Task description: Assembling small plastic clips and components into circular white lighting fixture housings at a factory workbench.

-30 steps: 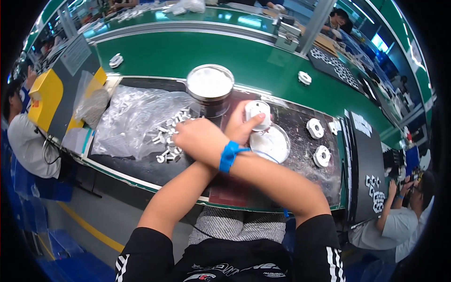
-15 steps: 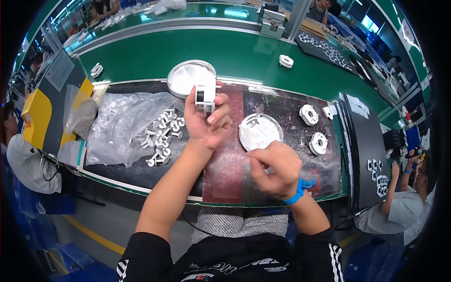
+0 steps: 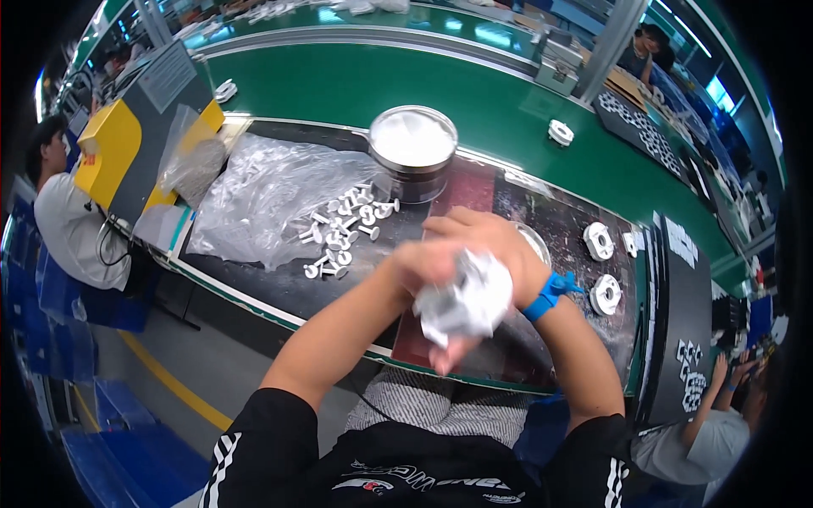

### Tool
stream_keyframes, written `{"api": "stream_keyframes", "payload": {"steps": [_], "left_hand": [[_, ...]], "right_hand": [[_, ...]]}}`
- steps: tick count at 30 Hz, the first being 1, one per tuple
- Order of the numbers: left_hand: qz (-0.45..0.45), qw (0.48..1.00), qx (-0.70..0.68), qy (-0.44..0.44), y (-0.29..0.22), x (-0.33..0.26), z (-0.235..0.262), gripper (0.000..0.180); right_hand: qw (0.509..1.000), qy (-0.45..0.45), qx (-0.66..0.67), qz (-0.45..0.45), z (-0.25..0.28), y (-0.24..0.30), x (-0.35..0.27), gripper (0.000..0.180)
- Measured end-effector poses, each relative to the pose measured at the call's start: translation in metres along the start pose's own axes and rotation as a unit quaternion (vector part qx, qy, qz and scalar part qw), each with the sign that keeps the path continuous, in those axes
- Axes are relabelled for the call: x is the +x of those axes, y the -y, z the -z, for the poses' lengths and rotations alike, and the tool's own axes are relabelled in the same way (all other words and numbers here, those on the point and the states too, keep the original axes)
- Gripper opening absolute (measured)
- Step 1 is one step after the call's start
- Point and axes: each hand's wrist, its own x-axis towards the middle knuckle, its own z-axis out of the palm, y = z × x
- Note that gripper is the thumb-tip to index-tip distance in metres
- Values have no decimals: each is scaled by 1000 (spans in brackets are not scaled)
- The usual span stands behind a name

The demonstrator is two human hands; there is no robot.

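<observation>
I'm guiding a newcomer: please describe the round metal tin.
Start at the dark worktable. Near its far edge, beyond the loose white plastic pins, stands the round metal tin. Its tall side distinguishes it from the round silver dish half-hidden by the right hand.

The long green belt [image 3: 339,85] is shiny. At its far edge, toward the right, sits a silver metal box [image 3: 559,63]. A tall metal post [image 3: 611,46] stands at that same edge. Past the belt on the right, a person in a dark top [image 3: 648,51] bends down, and a black board full of little pale shapes [image 3: 639,131] lies there too. On the near side of the belt, at the left, are a yellow and grey machine [image 3: 114,140], a little clear bag of grey bits [image 3: 203,169] and a person in a white top [image 3: 76,233]. Lower down, well apart from the belt, are blue seats [image 3: 127,436] and a yellow floor stripe [image 3: 174,381]. On the belt's near side, far right, are a stack of black boards [image 3: 673,330] and a person in a grey top [image 3: 699,449].
</observation>
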Motion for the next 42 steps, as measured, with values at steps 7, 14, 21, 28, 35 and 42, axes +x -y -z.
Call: {"api": "stream_keyframes", "payload": {"steps": [7, 14, 21, 28, 35, 42], "left_hand": [[229, 962, -32, 145, 9, 11, -9, 65], [229, 963, -22, 138, 11, 11, -3, 64], [179, 980, -11, 81, 6, 5, -4, 63], [-182, 974, -42, 130, -7, 12, 33, 63], [-261, 959, -63, -93, -11, 13, 20, 36], [-240, 964, -79, -80, -3, 17, 28, 31]], "right_hand": [[987, 99, -112, 67, -50, -3, 66, 41], [970, 132, -139, 148, -76, -20, 85, 8], [989, 90, -85, 78, -57, -14, 73, 10], [955, -116, 158, -224, 19, 4, -17, 22], [718, -279, 542, -336, 0, 36, -61, 23], [655, -267, 634, -312, -7, 49, -66, 22]]}}
